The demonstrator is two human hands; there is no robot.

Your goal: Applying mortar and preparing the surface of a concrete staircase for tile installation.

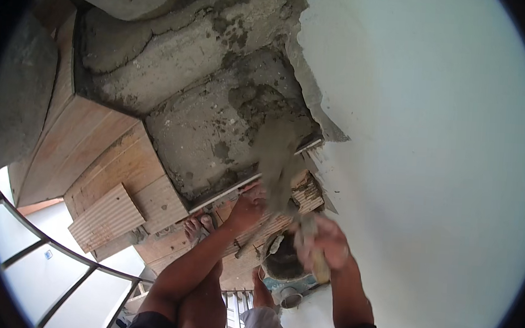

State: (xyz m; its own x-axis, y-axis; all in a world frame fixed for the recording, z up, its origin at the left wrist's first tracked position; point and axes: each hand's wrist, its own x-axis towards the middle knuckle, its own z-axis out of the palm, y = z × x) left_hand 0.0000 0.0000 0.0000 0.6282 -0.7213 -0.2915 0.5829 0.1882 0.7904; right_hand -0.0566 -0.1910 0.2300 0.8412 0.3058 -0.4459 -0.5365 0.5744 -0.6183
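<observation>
My right hand (323, 246) is closed round the handle of a trowel (278, 159), and both are smeared by motion. The trowel's grey, mortar-coated blade reaches over the front edge of a rough cement step (198, 130). Dark wet mortar (257, 103) lies in a patch on that step beyond the blade. Close to the step's pale front edging strip (228, 192) is my left hand (251, 206); the blade partly hides it, so its fingers do not show clearly. Below the trowel stands a dark bucket (284, 258) with a wire handle.
A white wall (420, 143) with a ragged plaster edge rises on the right. Wood-look tiles (110, 154) border the step at left, with a loose ribbed tile (108, 216) there. A metal railing (47, 241) curves along the lower left. A small cup (291, 297) sits below the bucket.
</observation>
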